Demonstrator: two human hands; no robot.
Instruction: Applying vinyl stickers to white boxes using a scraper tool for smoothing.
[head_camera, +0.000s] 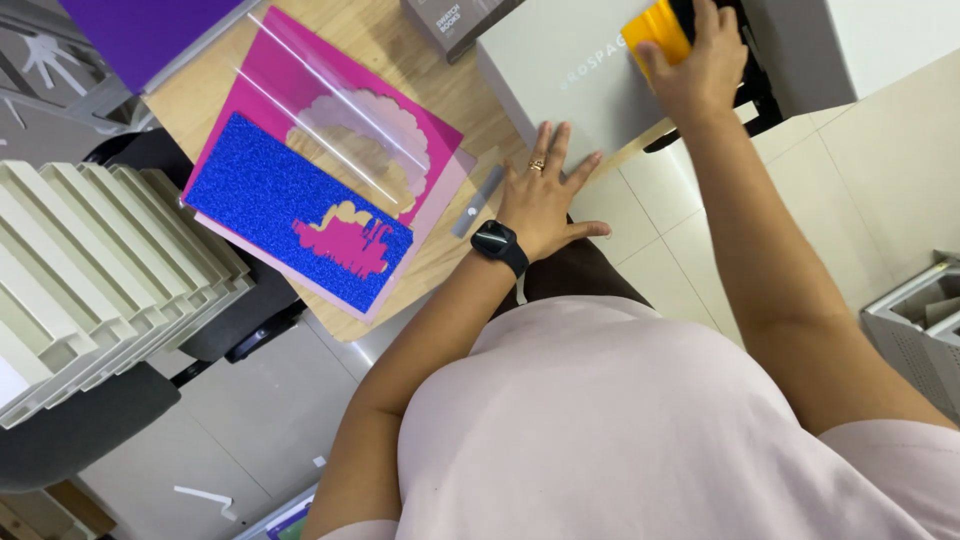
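My right hand (700, 65) grips a yellow squeegee-like tool (657, 30) and presses it on top of a grey box-shaped machine (560, 70) on the wooden table (390, 45). With fingers spread, my left hand (545, 195) lies flat on the table edge against the machine's near corner; it wears a ring and a black wristwatch (499, 243). Left of it lies a pink sheet (290, 85) with a cloud-shaped cutout. A blue glitter sheet (270, 205), also cut out, overlaps it. A clear film (340, 115) covers part of the pink sheet.
A small grey strip (478, 200) lies on the table near my left hand. A purple sheet (150, 30) is at the upper left, white ridged panels (90, 260) at the left, a dark box (455, 20) at the top, and a grey bin (920, 320) stands on the tiled floor.
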